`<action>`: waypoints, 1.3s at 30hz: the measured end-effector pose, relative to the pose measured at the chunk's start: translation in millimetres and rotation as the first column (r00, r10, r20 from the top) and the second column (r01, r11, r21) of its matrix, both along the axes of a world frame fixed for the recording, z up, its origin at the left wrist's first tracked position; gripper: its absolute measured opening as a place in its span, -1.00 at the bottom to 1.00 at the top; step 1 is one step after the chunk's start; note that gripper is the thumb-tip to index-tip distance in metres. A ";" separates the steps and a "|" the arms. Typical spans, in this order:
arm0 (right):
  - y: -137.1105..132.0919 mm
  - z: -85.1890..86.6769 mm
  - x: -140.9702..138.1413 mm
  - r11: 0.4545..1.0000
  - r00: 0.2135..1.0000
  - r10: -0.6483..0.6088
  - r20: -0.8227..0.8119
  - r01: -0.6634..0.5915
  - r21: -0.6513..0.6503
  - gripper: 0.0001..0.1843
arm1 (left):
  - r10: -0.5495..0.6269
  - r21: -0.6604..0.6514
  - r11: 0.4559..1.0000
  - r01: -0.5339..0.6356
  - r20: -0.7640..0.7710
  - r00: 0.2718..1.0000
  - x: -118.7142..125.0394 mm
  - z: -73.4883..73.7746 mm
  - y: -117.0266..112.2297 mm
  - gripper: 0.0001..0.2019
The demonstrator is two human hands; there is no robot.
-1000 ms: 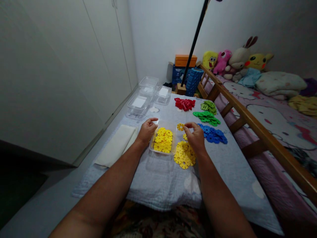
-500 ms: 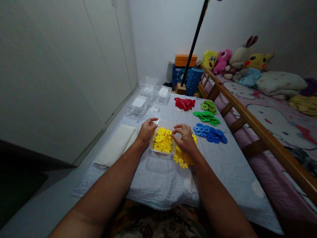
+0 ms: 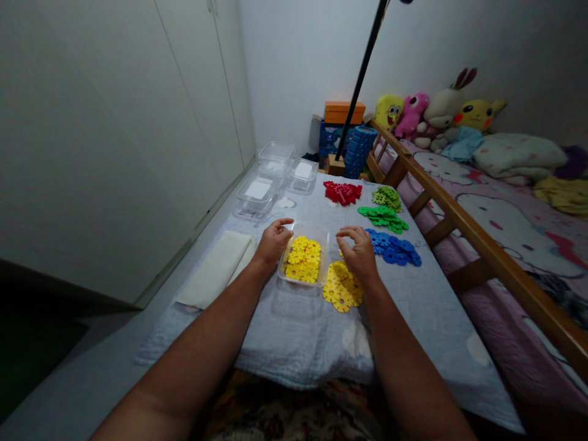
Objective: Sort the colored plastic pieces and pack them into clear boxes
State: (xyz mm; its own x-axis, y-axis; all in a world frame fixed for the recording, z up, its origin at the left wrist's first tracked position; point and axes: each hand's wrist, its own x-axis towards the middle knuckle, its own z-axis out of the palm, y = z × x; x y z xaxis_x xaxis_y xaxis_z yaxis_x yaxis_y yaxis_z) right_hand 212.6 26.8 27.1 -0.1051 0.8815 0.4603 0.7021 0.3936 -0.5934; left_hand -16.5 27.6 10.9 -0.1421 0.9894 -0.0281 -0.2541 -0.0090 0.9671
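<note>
A clear plastic container (image 3: 325, 251) with yellow flower-shaped discs (image 3: 303, 260) inside stands near the middle of the table. My left hand (image 3: 274, 242) grips its left rim between thumb and fingers. To the right of the container, my right hand (image 3: 357, 250) hovers with thumb and fingertips apart and nothing visible between them. Beneath and in front of it lies a loose pile of yellow discs (image 3: 340, 288), partly hidden by the hand. Just beyond, a pile of blue discs (image 3: 397, 248) is close to the fingers.
Green discs (image 3: 383, 219), lighter green discs (image 3: 387, 198) and red pieces (image 3: 342, 193) lie further back. More clear containers (image 3: 256, 190) stand at the back left, with a folded cream cloth (image 3: 215, 269) nearer. A wooden bed rail (image 3: 478, 229) runs along the right side.
My right hand has moved right, from above the container to over the loose yellow pile. My left hand and the container have stayed in place.
</note>
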 end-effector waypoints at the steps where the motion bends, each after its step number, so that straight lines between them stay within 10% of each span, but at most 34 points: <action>1: 2.4 0.0 5.0 0.999 0.999 -0.044 0.007 0.044 0.003 -0.81 | -0.001 0.000 1.000 0.001 0.002 1.000 0.1 0.4 -0.3 -0.55; 7: 10.3 -9.0 25.5 0.948 0.941 -0.269 0.204 0.296 -0.116 -0.72 | 0.008 -0.004 1.000 -0.008 0.001 1.000 0.6 1.0 -0.8 -0.56; 19: 3.1 -14.6 19.1 0.922 0.843 -0.160 0.513 0.313 -0.226 -0.77 | 0.003 -0.015 1.000 -0.003 0.006 1.000 1.3 3.7 -2.8 -0.55; 39: 4.5 0.7 15.4 0.971 0.995 0.008 -0.097 -0.031 -0.236 -0.83 | 0.011 -0.018 1.000 -0.011 -0.018 1.000 0.4 2.0 -1.3 -0.56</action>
State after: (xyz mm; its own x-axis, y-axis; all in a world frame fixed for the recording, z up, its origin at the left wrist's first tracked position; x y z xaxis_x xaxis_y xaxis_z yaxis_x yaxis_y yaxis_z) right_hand 228.0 31.4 27.8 -0.0893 0.9647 0.2476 0.6319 0.2471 -0.7346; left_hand -16.1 26.2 12.9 -0.1538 0.9872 -0.0433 -0.2367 0.0058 0.9716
